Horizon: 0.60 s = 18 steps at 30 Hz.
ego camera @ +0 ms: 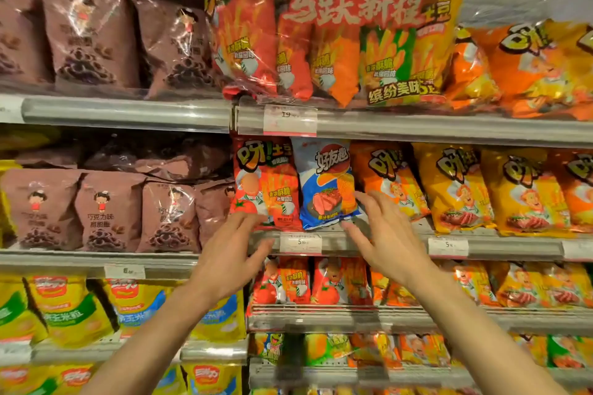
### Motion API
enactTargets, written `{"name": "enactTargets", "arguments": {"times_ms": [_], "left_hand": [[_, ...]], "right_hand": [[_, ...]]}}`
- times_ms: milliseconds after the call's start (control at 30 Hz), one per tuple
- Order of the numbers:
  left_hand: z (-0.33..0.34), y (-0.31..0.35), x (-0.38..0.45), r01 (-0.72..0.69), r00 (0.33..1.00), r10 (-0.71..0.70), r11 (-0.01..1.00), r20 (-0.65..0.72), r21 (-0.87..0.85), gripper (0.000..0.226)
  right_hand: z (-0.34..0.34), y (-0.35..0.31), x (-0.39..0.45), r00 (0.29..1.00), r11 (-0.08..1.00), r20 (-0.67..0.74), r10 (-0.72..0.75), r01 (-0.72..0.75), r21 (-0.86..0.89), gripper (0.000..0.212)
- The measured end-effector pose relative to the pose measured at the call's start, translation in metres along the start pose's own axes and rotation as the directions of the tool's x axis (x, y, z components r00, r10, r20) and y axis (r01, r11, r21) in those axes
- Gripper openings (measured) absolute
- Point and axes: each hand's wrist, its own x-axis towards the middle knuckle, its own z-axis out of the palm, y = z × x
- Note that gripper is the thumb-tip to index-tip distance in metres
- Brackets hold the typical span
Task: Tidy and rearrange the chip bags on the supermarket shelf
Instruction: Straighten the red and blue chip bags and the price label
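Observation:
A blue and white chip bag (325,181) stands upright on the middle shelf, between a red chip bag (266,183) on its left and an orange chip bag (390,179) on its right. My left hand (232,255) is open with straight fingers, its fingertips at the lower edge of the red bag. My right hand (390,237) is open too, fingers spread, just right of and below the blue bag's lower right corner. Neither hand holds anything.
Yellow and orange chip bags (455,186) fill the shelf to the right. Brown snack bags (106,212) stand at the left. A big red multipack (337,26) sits on the shelf above. Price tags (300,243) line the shelf rail (519,247). Lower shelves hold more bags.

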Motion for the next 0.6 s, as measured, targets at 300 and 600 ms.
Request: {"name": "enactTargets", "arguments": {"times_ms": [300,600], "left_hand": [[0.07,0.002,0.005,0.022,0.999,-0.024,0.998,0.039,0.063,0.04],[0.077,0.0,0.016,-0.049,0.997,0.055,0.992,-0.05,0.115,0.029]], "right_hand": [[0.027,0.011,0.07,0.943,0.933,0.061,-0.326,0.332,-0.141,0.064],[0.054,0.015,0.089,0.892,0.873,0.096,-0.442,0.452,-0.182,0.073]]}}
